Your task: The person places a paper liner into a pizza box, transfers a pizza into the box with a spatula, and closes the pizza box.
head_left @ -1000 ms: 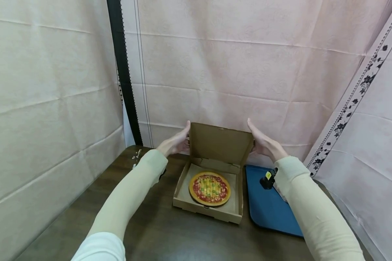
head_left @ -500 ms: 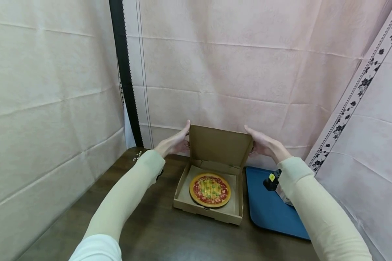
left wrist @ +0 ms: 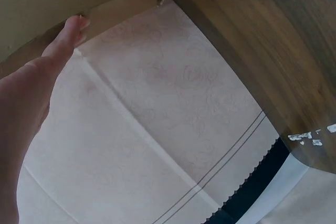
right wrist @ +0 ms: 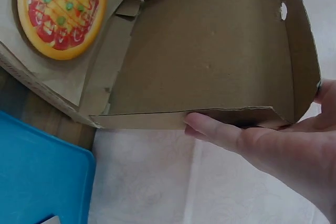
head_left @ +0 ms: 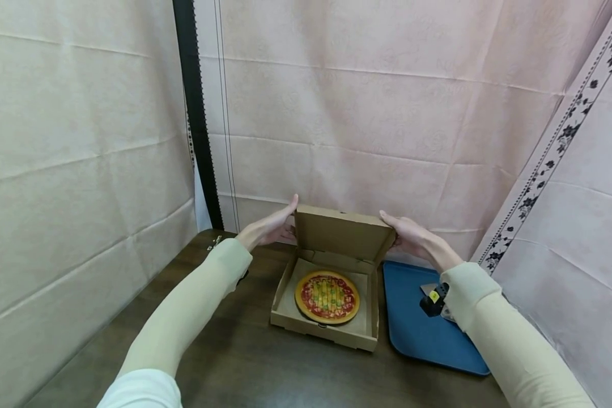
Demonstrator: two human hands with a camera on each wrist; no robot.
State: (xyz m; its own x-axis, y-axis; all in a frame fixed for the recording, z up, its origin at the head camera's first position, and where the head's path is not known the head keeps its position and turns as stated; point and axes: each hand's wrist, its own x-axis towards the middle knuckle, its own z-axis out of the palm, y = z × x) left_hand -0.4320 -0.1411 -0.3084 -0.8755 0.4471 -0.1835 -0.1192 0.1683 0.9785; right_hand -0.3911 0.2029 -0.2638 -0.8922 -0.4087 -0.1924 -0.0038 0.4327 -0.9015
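A cardboard pizza box (head_left: 280, 314) sits on the dark wooden table, its lid (head_left: 344, 232) raised and leaning back. Inside, on brown paper, lies a round pizza (head_left: 327, 297) with red, yellow and green topping. My left hand (head_left: 271, 228) touches the lid's left side, thumb pointing up by the corner; in the left wrist view, fingertips (left wrist: 77, 24) rest against the side flap. At the opposite corner my right hand (head_left: 413, 235) grips the lid, thumb across the upper edge and a finger (right wrist: 215, 130) along the side flap. The fingers behind the lid are partly hidden.
A blue tray (head_left: 413, 334) stands right of the box, under my right forearm, with a partly hidden pale item on it. Small shiny scraps (head_left: 215, 242) lie at the table's back left. Cloth curtains (head_left: 377, 102) hang behind and at both sides.
The lid has tilted forward and lower over the box, and both hands have moved with it. My right thumb has come down onto the lid's corner. Box base and pizza stay in place.
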